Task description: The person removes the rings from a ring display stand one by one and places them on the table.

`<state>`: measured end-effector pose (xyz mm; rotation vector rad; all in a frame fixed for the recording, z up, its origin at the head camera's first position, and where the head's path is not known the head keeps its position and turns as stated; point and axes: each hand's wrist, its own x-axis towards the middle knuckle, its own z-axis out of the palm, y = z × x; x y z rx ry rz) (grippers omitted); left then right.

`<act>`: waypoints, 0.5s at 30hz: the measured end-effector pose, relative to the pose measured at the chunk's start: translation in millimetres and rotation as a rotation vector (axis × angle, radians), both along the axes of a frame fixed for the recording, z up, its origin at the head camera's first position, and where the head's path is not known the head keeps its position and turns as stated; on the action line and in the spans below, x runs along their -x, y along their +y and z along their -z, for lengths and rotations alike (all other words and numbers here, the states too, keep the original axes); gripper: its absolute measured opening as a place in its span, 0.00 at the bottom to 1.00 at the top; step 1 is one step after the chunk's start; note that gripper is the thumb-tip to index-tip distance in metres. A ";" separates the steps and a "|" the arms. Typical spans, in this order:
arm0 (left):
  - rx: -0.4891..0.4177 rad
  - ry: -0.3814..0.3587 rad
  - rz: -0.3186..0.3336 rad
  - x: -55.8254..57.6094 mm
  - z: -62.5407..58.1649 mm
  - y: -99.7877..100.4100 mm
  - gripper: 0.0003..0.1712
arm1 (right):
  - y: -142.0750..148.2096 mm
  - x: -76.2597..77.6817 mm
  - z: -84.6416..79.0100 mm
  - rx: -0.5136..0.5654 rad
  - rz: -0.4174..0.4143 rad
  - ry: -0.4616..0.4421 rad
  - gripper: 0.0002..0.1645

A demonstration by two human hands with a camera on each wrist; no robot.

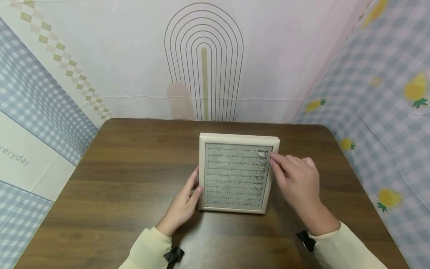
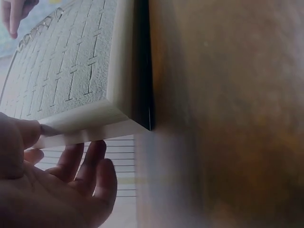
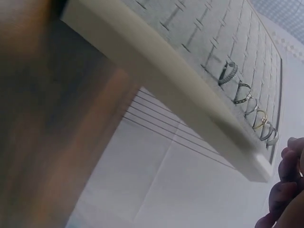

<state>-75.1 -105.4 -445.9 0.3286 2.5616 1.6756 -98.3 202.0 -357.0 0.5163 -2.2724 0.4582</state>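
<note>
A ring display board with a cream frame [image 1: 240, 139] and a grey slotted panel [image 1: 235, 175] stands tilted on the table. My left hand [image 1: 179, 205] holds its left edge, the thumb at the front side and the fingers behind. Several rings sit in the right-hand column of slots, with a wide silver ring [image 1: 262, 153] at the top. A gold-toned ring [image 3: 264, 121] and a textured silver ring [image 3: 230, 77] show in the right wrist view. My right hand [image 1: 299, 179] has thumb and index tips beside the top ring, at the frame's right edge; I cannot tell whether they pinch anything.
The brown wooden table [image 1: 134, 160] has rounded far corners. Behind it hangs a white cloth [image 1: 127, 56] with an arch pattern, and a checked cloth [image 1: 386, 142] with pineapples hangs at the right. Black straps [image 1: 174, 255] are on both wrists.
</note>
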 end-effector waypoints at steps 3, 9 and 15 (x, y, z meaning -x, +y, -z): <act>0.017 0.012 0.001 1.3 0.8 0.5 0.37 | -5.5 5.3 -5.1 -0.015 0.001 0.001 0.13; 0.005 0.024 0.015 3.8 2.5 1.8 0.40 | -10.1 11.4 -7.5 -0.047 -0.001 -0.001 0.14; -0.003 0.039 0.023 5.2 3.9 1.4 0.40 | -10.7 16.1 -6.4 -0.085 0.002 -0.026 0.13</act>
